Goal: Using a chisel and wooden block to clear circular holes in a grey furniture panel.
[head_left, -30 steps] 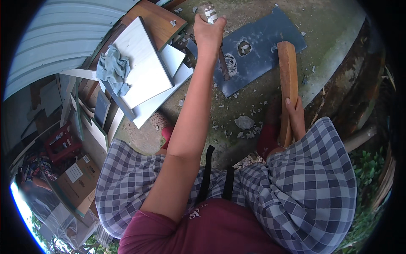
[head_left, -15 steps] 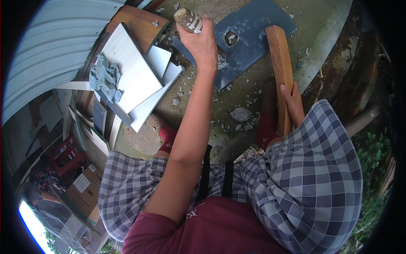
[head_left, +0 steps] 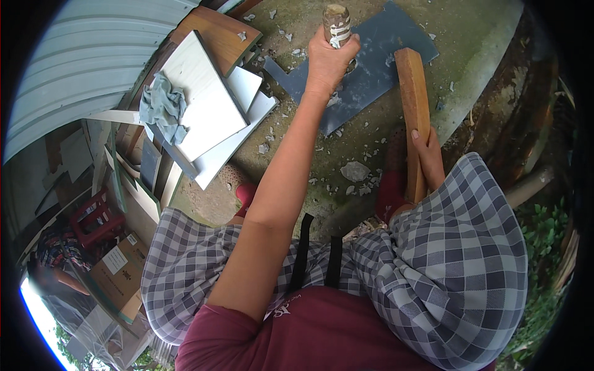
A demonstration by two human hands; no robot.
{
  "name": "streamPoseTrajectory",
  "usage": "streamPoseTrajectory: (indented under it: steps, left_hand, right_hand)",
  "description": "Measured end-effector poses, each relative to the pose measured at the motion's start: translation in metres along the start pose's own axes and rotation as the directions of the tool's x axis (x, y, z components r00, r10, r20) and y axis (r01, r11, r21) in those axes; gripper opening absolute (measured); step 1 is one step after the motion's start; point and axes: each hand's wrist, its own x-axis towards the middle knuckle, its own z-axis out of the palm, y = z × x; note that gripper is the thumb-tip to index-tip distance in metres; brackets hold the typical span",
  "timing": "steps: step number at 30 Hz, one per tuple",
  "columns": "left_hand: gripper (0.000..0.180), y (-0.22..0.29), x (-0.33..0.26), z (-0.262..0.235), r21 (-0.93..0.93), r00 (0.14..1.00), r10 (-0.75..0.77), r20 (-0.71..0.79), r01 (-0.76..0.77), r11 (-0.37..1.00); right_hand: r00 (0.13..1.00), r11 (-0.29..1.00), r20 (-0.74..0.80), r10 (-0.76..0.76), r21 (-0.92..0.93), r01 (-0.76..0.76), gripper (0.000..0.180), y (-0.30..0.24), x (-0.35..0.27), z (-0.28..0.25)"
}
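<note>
Fingers clenched, the left hand [head_left: 330, 62] grips a white-banded wooden handle [head_left: 336, 17] over the upper-left edge of a dark grey panel [head_left: 377, 69] lying on concrete ground [head_left: 470, 37], as the right hand [head_left: 430, 159] grasps a squared timber [head_left: 413, 105] near its lower end, its top overlapping the panel's right corner in view. Pale chips [head_left: 355, 171] dot the concrete nearby.

The left arm [head_left: 278, 179] reaches forward from the shoulder, its elbow [head_left: 267, 226] nearly straight, to a left hand [head_left: 329, 62] closed in a grip, back of the hand uppermost and left thumb [head_left: 354, 44] on the right side. The right hand [head_left: 432, 159] grips lower down, well apart from the left, its right thumb [head_left: 419, 141] showing and its fingers mostly hidden, while the right forearm is out of sight behind the raised right knee [head_left: 467, 204].
</note>
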Motion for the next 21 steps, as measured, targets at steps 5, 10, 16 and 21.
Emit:
streamPoseTrajectory:
  steps: [5, 10, 16, 21]
  left_hand:
    - [0.015, 0.004, -0.013, 0.001, -0.009, 0.998, -0.019, -0.060, 0.019, 1.000]
    - [0.015, 0.006, -0.019, 0.001, -0.015, 0.991, 0.017, -0.132, -0.019, 1.000]
    - [0.017, 0.011, -0.022, 0.001, -0.018, 0.989, 0.016, -0.148, -0.019, 1.000]
    - [0.019, 0.013, -0.023, 0.003, 0.017, 0.990, 0.024, -0.137, -0.022, 1.000]
  right_hand:
    - [1.000, 1.000, 0.009, 0.014, -0.008, -0.014, 0.058, -0.001, 0.000, -0.001]
    - [1.000, 1.000, 0.005, 0.020, 0.014, -0.020, 0.058, -0.002, -0.001, -0.001]
    - [1.000, 1.000, 0.004, 0.017, 0.011, -0.017, 0.059, -0.002, -0.002, 0.001]
    - [0.999, 0.999, 0.001, 0.038, -0.024, -0.038, 0.059, -0.004, -0.003, -0.001]
